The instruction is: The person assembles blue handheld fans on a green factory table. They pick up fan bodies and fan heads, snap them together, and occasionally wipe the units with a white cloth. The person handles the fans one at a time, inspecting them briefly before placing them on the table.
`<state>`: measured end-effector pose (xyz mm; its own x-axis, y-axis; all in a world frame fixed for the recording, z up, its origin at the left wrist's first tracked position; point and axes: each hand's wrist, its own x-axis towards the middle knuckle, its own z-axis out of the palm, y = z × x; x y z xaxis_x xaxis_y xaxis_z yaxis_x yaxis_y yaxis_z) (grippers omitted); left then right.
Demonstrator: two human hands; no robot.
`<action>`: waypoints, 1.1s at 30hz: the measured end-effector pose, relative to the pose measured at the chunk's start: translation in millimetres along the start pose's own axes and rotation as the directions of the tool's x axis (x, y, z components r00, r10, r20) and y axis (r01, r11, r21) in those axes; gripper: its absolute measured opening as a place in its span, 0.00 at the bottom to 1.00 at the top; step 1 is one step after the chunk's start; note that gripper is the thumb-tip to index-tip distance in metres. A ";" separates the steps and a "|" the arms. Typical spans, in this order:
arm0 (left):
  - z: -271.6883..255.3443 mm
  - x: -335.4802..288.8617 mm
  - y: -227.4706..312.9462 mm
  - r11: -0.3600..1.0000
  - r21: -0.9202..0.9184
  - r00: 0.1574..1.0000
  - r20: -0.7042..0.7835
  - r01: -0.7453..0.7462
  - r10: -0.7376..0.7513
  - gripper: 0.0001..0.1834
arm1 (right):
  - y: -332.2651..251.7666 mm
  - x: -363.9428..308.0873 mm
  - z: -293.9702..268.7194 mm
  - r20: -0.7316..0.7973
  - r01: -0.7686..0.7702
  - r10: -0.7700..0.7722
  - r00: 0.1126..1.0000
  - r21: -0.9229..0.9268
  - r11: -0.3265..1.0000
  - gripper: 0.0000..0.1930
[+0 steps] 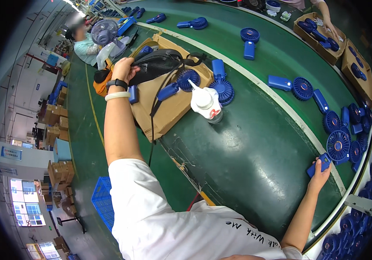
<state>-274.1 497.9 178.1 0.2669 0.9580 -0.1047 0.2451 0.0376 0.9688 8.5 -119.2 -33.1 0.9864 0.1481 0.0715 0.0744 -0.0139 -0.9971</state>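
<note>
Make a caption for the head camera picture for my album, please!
Right hand holding a blue fan, left hand by a black bag, at a green table.

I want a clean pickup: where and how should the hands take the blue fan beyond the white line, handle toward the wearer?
Likely by the handle, from the near side: its narrow blocky shape lies closest, while the wide round head sits at the far end.

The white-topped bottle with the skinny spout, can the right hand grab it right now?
Probably not straight away: the right hand has its fingers round a rectangular blue plastic handle, and the white-topped bottle stands well off to its left. It would likely need to let go first.
</note>
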 end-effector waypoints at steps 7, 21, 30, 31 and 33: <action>-53.7 3.6 36.7 0.510 0.735 0.894 0.344 -0.447 0.287 0.14 | 7.8 2.3 -3.3 0.025 0.000 0.001 1.000 -0.005 1.000 0.18; -85.9 -22.0 34.4 -0.342 0.914 0.668 0.394 -0.216 0.631 0.07 | 4.0 2.4 -4.4 0.031 -0.002 0.002 1.000 -0.001 1.000 0.20; -183.7 -63.3 114.7 0.028 0.985 0.313 -0.080 0.167 0.946 0.16 | 12.5 3.2 -11.0 0.055 -0.017 0.017 0.998 -0.005 1.000 0.21; -205.2 -70.5 126.4 0.032 0.980 0.273 -0.087 0.198 0.958 0.16 | 11.1 2.8 -10.5 0.050 -0.012 0.013 0.999 -0.011 1.000 0.20; -226.8 -94.4 146.0 0.073 0.951 0.221 -0.144 0.302 0.965 0.16 | 12.8 5.3 -11.8 0.054 -0.011 0.011 0.998 -0.004 1.000 0.20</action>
<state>-474.9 477.4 380.4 0.1612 0.2889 0.9437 0.9844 0.0218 -0.1748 16.4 -130.3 -45.2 0.9778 0.2011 0.0591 0.0643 -0.0192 -0.9977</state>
